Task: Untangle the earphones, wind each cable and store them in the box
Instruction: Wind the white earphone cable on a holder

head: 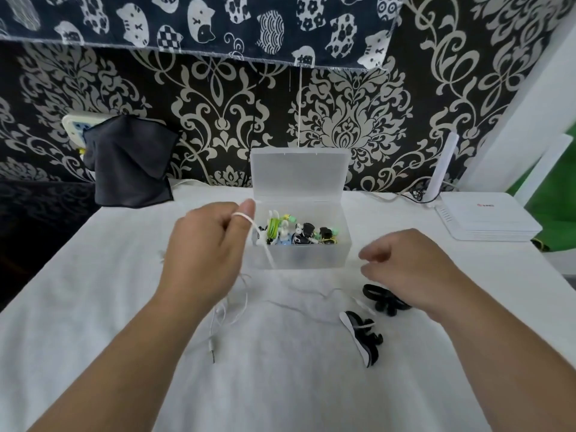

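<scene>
A translucent plastic box stands open at the table's middle, lid raised, with several wound earphones inside. My left hand is raised in front of the box's left side, the white earphone cable looped over its thumb and held. The cable trails down over the cloth to a jack plug. My right hand hovers right of the box with curled fingers, pinching a thin stretch of the same white cable. Black earphones lie just under it.
A black-and-white shoe-shaped winder with white cable across it lies at the front right. A white router sits at the back right, a dark cloth hangs at the back left. White cloth covers the table.
</scene>
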`<move>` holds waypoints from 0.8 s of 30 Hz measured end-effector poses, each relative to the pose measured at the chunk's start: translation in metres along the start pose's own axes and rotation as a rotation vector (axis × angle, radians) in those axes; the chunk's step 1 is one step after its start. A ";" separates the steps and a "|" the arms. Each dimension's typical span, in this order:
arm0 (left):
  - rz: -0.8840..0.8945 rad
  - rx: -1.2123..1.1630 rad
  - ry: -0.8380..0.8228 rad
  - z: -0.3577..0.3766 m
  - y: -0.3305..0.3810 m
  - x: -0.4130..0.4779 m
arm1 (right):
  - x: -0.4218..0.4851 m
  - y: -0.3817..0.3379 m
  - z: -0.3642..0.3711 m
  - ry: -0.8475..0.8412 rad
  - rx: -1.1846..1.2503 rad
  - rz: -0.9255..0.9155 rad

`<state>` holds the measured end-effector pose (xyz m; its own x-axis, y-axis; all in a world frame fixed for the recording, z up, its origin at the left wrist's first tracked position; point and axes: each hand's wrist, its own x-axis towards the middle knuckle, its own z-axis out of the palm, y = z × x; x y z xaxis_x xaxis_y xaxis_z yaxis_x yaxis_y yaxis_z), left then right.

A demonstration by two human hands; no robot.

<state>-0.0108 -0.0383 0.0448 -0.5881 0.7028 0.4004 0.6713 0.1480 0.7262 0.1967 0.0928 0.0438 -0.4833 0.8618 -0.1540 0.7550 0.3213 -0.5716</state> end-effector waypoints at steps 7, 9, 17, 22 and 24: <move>0.226 0.265 -0.167 0.024 0.001 -0.011 | -0.026 -0.055 0.019 -0.416 0.642 -0.248; 0.221 0.256 -0.210 0.028 -0.001 -0.013 | -0.025 -0.057 0.027 -0.344 0.492 -0.245; -0.035 0.155 -0.344 0.016 -0.028 -0.007 | -0.008 -0.047 -0.010 -0.041 1.262 -0.238; -0.148 0.370 -0.435 0.007 -0.039 -0.007 | -0.004 -0.040 -0.032 -0.083 1.596 -0.260; -0.212 0.428 -0.437 0.005 -0.043 -0.006 | -0.005 -0.036 -0.039 -0.014 1.661 -0.262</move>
<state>-0.0334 -0.0455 0.0086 -0.5499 0.8333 -0.0573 0.7346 0.5151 0.4416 0.1891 0.0917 0.0969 -0.5218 0.8497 0.0753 -0.5894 -0.2953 -0.7519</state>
